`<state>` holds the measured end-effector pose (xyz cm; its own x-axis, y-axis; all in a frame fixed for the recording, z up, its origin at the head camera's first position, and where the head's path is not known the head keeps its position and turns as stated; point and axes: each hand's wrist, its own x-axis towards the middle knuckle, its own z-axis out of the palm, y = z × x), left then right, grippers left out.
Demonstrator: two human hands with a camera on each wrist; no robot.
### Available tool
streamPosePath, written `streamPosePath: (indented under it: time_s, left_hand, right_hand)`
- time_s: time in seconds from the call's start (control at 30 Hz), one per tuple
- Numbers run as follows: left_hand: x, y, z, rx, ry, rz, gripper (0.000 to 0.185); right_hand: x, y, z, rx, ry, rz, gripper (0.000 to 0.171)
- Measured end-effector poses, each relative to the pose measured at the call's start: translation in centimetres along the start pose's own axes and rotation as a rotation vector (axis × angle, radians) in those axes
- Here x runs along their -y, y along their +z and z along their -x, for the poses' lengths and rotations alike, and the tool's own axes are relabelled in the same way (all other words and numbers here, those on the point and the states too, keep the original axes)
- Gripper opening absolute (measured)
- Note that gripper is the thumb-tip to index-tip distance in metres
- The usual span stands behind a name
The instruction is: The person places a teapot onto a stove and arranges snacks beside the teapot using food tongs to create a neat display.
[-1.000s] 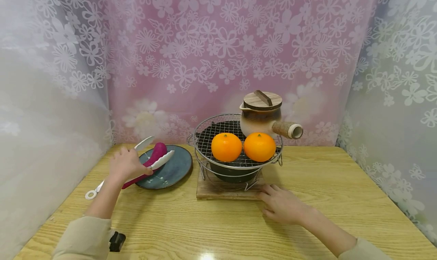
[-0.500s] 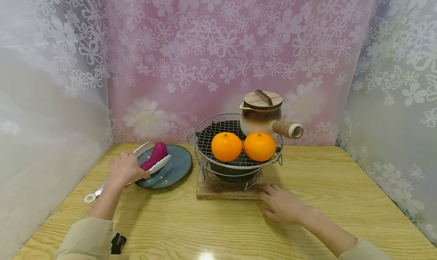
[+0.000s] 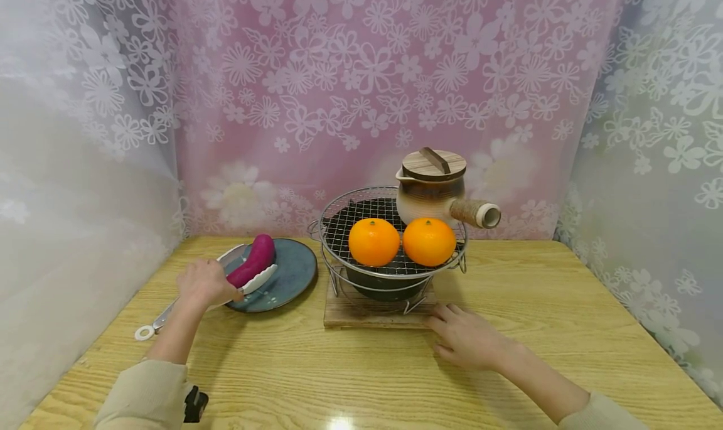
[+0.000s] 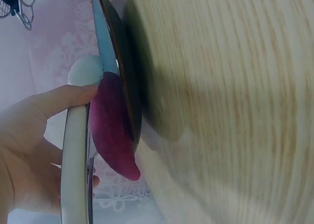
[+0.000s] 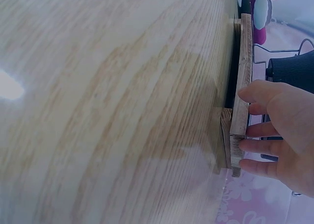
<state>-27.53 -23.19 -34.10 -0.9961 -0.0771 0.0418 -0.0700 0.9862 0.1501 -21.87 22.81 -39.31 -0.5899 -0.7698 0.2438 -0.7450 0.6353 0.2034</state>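
Observation:
My left hand [image 3: 204, 284] grips a pair of tongs [image 4: 75, 160] with white scalloped tips, thumb on one arm and fingers on the other. Between the tong arms lies a purple sweet potato [image 3: 255, 258], resting on a blue-grey plate [image 3: 296, 272]; its tapered end [image 4: 131, 172] juts past the plate's rim in the left wrist view. My right hand [image 3: 465, 337] rests at the front right corner of a wooden board [image 3: 361, 319], its thumb against the front edge and its fingers at the board's end in the right wrist view.
On the board stands a round wire grill [image 3: 330, 232] over a dark bowl [image 3: 384, 287]. Two oranges [image 3: 374, 242] sit at the front of its mesh. Behind them is a side-handled clay pot [image 3: 415, 207] with a wooden lid [image 3: 433, 164]. Flowered curtains [image 3: 361, 91] enclose the table.
My left hand has drawn slightly back and left, and the tongs' tips have slid lower along the sweet potato. The right hand has stayed at the board.

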Motion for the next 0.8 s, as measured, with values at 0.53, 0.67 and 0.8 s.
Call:
streamPosePath:
  time_s: [0.53, 0.67, 0.8]
  left_hand:
    - [0.0, 1.5, -0.1, -0.009, -0.007, 0.001, 0.063]
    - [-0.2, 1.4, -0.1, -0.015, -0.006, 0.004, 0.060]
    - [-0.2, 1.3, -0.1, -0.013, -0.013, 0.007, 0.055]
  right_hand:
    - [0.0, 0.3, -0.1, 0.000, 0.011, 0.000, 0.033]
    - [0.0, 0.1, -0.1, 0.014, 0.019, -0.005, 0.034]
    - [0.0, -0.1, -0.1, 0.032, 0.024, -0.016, 0.035]
